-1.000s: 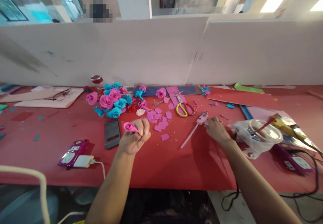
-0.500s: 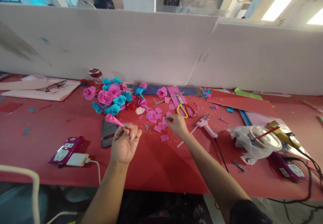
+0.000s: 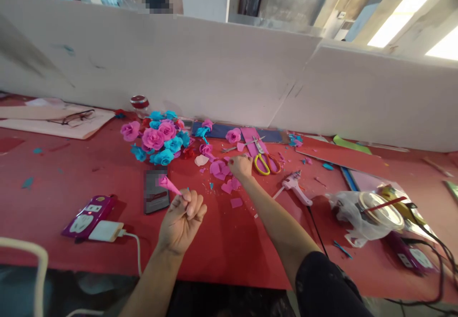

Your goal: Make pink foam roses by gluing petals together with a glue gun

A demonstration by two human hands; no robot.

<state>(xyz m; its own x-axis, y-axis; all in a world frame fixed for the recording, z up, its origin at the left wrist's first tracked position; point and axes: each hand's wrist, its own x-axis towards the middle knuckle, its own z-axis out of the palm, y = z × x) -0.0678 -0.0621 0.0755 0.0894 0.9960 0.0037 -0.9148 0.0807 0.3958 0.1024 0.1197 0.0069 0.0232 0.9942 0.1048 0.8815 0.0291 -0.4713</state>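
Observation:
My left hand [image 3: 184, 217] pinches the thin lower end of a rolled pink paper rosebud [image 3: 168, 184], which tilts up to the left in front of a dark phone [image 3: 156, 202]. My right hand [image 3: 240, 167] reaches over the scattered pink paper petals [image 3: 219, 169], fingers curled down and together; whatever is in them is hidden. Just right of it lie scissors [image 3: 263, 163] with yellow and orange handles. A bunch of pink and blue paper roses [image 3: 161, 138] stands behind my left hand.
A pink glue gun [image 3: 296, 187] with its cord lies right of my right forearm. Farther right are a lidded container [image 3: 381, 209] in a plastic bag and a purple power strip [image 3: 411, 250]. Another power strip [image 3: 86, 214] with a white charger lies left. A low white partition [image 3: 200, 69] rises behind.
My right hand has moved farther back and slightly left over the petals. My left hand still holds the rosebud, now a little lower, in front of the phone. The camera view has shifted slightly.

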